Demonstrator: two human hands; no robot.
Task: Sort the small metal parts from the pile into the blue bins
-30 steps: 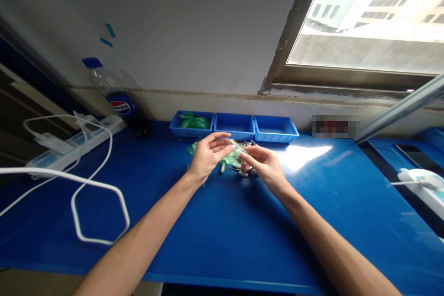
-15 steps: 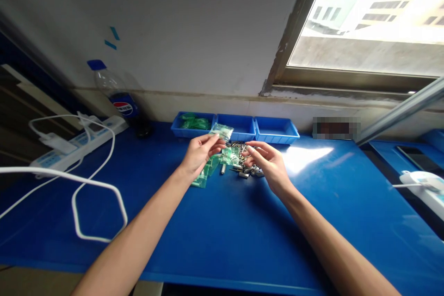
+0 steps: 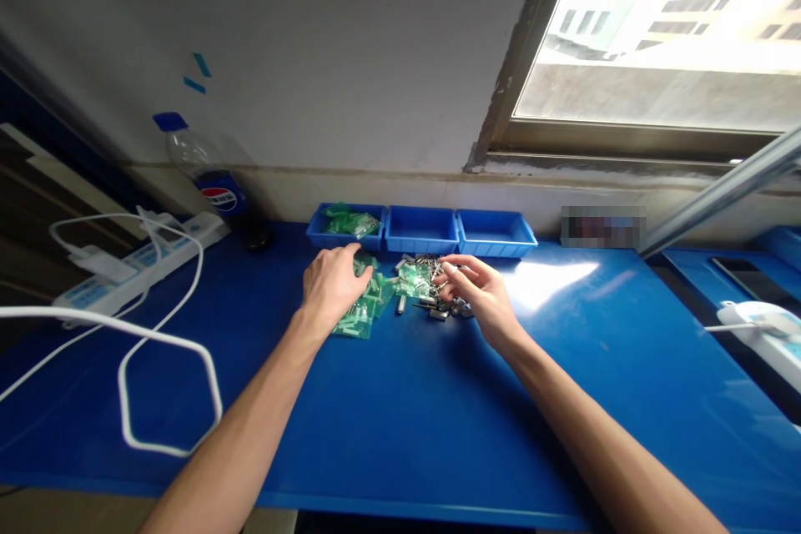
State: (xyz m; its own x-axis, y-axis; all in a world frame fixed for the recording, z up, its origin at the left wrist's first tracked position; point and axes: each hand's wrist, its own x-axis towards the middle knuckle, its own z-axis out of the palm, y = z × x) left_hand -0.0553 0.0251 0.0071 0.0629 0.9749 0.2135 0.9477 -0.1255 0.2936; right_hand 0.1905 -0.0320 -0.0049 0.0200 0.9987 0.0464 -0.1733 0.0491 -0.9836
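My left hand [image 3: 336, 284] is open, palm down, its fingers loosely curved over several small green plastic bags [image 3: 366, 304] on the blue table. Pale little pieces show inside the bags. Close behind that hand stands the left blue bin [image 3: 316, 238], with more green bags in it and a paler bag [image 3: 365, 224] on top. Half curled and open, my right hand [image 3: 481, 292] hovers at the right side of a pile of small metal parts [image 3: 431, 300]. One green bag [image 3: 413, 278] lies against this pile.
Beside the left bin are a middle blue bin [image 3: 422, 246] and a right blue bin [image 3: 497, 249], along the wall. To the left stand a cola bottle [image 3: 219, 196] and a white power strip [image 3: 93, 292] with looping cable [image 3: 216, 375]. A phone [image 3: 744, 275] lies far right.
My left hand has let go of the small bag and moved left and down to the green bags. A pale bag now lies in the left bin. My right hand has barely moved.
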